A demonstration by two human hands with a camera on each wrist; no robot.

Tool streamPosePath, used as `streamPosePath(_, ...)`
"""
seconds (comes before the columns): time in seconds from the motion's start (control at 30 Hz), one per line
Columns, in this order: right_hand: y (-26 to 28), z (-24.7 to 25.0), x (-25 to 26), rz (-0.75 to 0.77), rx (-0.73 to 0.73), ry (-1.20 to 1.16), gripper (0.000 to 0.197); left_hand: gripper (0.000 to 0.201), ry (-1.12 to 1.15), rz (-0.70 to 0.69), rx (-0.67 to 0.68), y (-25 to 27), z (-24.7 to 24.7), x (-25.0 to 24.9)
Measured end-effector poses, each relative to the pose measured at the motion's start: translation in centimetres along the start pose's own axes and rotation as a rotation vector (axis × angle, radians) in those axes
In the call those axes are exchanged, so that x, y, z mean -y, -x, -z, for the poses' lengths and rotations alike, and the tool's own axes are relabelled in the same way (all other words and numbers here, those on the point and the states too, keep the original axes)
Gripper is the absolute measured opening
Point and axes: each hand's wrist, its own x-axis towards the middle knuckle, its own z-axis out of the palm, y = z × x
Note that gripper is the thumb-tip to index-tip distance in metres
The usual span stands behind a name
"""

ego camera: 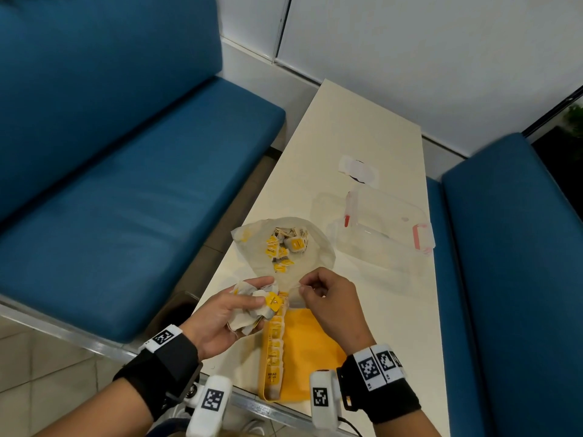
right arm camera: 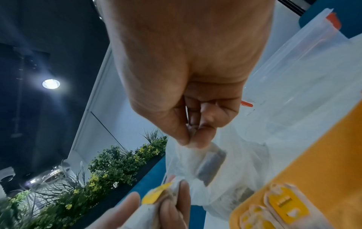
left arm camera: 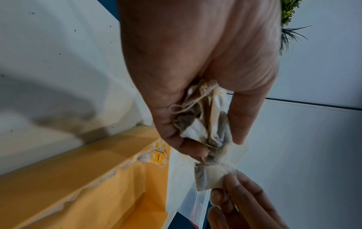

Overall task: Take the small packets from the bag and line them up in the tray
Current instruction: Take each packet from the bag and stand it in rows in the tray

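Hands (ego camera: pixel 271 305) half-hiding bunched packets (ego camera: pixel 252 307)

Blue benches (ego camera: pixel 126 190) flank the cream table (ego camera: pixel 362 146) bearing a clear lidded container (ego camera: pixel 388 228).

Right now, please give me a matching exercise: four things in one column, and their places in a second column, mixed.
Things:
1. left hand
2. right hand
3. yellow tray
4. clear container

Places or states:
A. lies on the table, far right of the bag
B. pinches one single packet
C. holds a bunch of packets
D. has a row of packets along its left side

Pairs: 1-C, 2-B, 3-D, 4-A
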Motion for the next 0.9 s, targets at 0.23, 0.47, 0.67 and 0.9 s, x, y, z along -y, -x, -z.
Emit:
streamPosePath(0.23,0.1,1.1,2.0,0.080,-0.045,0.028,0.014,0.050,-0.027,0.031,-0.028,0.1,-0.1,0.4)
streamPosePath(0.47,-0.1,1.8,4.2,0.136,-0.095,0.035,0.016,0.067,-0.033,0.067,0.002,0.3,0.1,0.5)
streamPosePath(0.67,-0.7,2.0,5.5,0.159,-0.142,0.049,0.017,0.046,-0.033,0.084,0.051,0.6,0.2,0.3)
streamPosePath(0.9,-1.3,1.9,6.5,0.181,-0.192,0.025,0.012,0.056,-0.067,0.080,0.051,0.6,0.6,0.2)
